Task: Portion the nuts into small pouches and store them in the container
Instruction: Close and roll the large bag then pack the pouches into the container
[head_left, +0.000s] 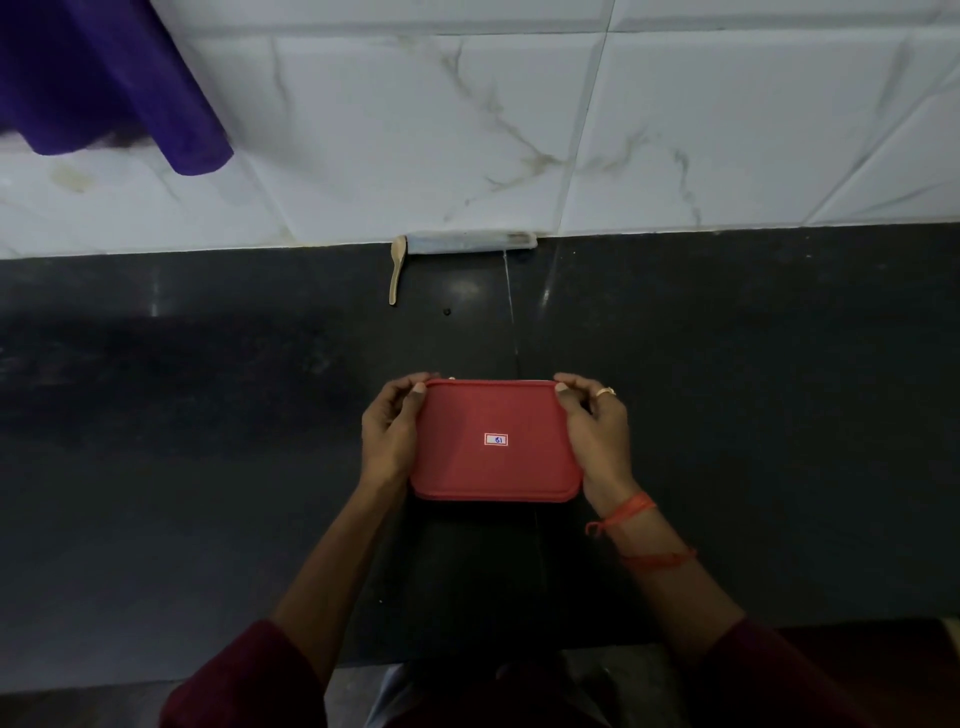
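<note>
The dark counter (208, 441) fills the lower frame. At its centre is the red-lidded container (493, 462). The left hand (387, 436) and right hand (600, 439) clasp its sides, thumbs curled onto the lid's far corners. Working both corners evenly and keeping it level looks wisest. A wooden spoon (397, 270) lies above centre.

Purple cloth (104, 78) (top left, blurred) against white veined wall tiles (727, 130) above a dark polished countertop (208, 415).
</note>
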